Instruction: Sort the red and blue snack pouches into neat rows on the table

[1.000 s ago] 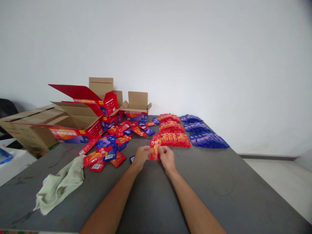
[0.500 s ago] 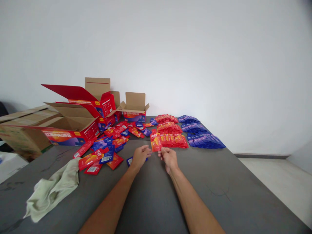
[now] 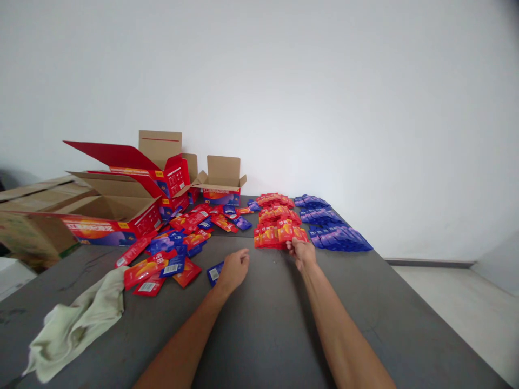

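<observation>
The right hand [image 3: 302, 253] has carried the red sachet [image 3: 285, 232] onto the red row [image 3: 275, 236], still pinching it; the left hand [image 3: 233, 268], now loose and empty, rests beside a blue sachet [image 3: 214, 273] on the desk [image 3: 263, 329].

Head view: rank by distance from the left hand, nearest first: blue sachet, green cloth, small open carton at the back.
From the left hand:
1. blue sachet, touching its left side.
2. green cloth, far left, near table edge.
3. small open carton, at the back by the wall.

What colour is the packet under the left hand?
Blue, seen in the head view: the packet lies beside the left hand.
</observation>
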Demonstrator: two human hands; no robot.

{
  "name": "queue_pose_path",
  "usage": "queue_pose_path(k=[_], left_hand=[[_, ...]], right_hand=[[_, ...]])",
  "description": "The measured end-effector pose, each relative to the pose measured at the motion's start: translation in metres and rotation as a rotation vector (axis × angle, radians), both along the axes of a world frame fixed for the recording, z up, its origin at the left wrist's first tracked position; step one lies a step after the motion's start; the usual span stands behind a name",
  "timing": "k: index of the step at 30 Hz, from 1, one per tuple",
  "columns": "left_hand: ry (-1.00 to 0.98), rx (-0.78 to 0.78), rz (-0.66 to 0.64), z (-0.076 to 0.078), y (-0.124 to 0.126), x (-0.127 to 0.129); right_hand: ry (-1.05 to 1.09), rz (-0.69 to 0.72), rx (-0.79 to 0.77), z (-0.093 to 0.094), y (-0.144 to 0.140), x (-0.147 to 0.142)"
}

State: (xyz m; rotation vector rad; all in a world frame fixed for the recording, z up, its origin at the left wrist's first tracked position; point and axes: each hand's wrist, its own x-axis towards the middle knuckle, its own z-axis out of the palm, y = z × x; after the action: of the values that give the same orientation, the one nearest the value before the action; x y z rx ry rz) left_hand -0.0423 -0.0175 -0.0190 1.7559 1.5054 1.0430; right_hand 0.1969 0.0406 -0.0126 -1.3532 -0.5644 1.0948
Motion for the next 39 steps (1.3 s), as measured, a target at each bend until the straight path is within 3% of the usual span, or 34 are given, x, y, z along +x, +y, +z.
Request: queue_pose_path(k=[14, 20, 32, 39], left_hand=[[0.059, 0.015, -0.002, 0.005, -0.004, 0.001], [0.043, 0.032, -0.002, 0.000, -0.003, -0.001], [-0.023, 0.003, 0.001, 0.000, -0.002, -0.004], [0.070, 0.053, -0.020, -0.003, -0.002, -0.004]], right_hand=[[-0.034, -0.057, -0.032, -0.009, 0.007, 0.011], [-0.160, -0.105, -0.042, -0.013, -0.006, 0.005], [-0.111, -0.132, -0.022, -0.018, 0.001, -0.006], [-0.201, -0.139, -0.041, -0.028, -0.002, -0.008]])
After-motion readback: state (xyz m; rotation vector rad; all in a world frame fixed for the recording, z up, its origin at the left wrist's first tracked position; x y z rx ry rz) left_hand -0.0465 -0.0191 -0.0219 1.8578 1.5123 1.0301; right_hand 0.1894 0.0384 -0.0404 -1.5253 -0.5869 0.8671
